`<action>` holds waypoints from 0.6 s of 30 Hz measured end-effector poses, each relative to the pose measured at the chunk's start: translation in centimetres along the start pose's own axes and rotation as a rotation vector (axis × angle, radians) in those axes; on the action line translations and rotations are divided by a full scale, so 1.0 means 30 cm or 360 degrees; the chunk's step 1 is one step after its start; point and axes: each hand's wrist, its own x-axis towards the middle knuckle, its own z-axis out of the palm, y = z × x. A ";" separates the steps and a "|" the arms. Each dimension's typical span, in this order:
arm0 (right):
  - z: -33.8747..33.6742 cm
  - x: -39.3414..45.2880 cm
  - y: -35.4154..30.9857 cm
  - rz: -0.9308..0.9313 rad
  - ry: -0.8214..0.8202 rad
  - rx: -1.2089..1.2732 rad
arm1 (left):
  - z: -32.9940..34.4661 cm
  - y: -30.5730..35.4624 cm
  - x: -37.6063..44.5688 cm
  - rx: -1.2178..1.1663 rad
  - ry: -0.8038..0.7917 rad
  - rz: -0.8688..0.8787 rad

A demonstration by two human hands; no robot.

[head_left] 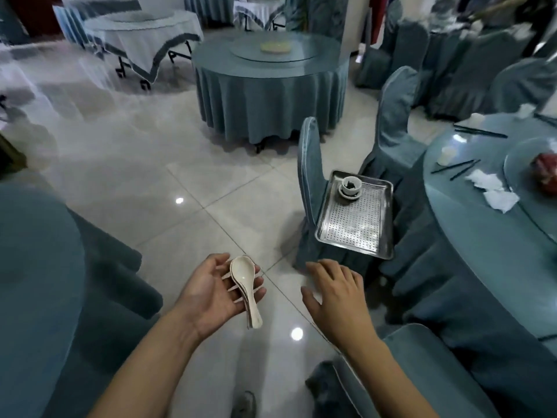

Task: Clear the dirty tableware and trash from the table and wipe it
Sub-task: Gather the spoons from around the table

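Now: spoons cradled in the left hand, right hand free over the floor.

From the head view, the left hand (208, 292) is turned palm-up at waist height, its fingers curled under a nested stack of white spoons (244, 289), bowls pointing away. The right hand (334, 292) hovers palm-down beside it, fingers loosely spread and holding nothing. Ahead, a perforated metal tray (355, 221) sits on a covered chair (309, 182) with stacked cups (350, 187) at its far end. At right, the dirty table (470, 224) carries crumpled napkins (494, 193) and chopsticks (456, 168).
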 end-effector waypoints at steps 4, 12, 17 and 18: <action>0.015 0.156 0.023 0.0261 0.0046 -0.0032 | 0.083 0.174 0.211 0.0166 -0.0087 -0.0124; 0.068 0.382 0.193 0.0676 0.0222 -0.0102 | 0.438 0.261 0.610 0.0448 -0.0311 -0.0326; 0.103 0.609 0.421 0.0856 0.0242 -0.0047 | 0.718 0.259 0.889 0.0650 -0.0387 -0.0427; 0.106 0.653 0.479 0.0905 0.0248 -0.0019 | 0.777 0.264 0.941 0.0686 -0.0376 -0.0439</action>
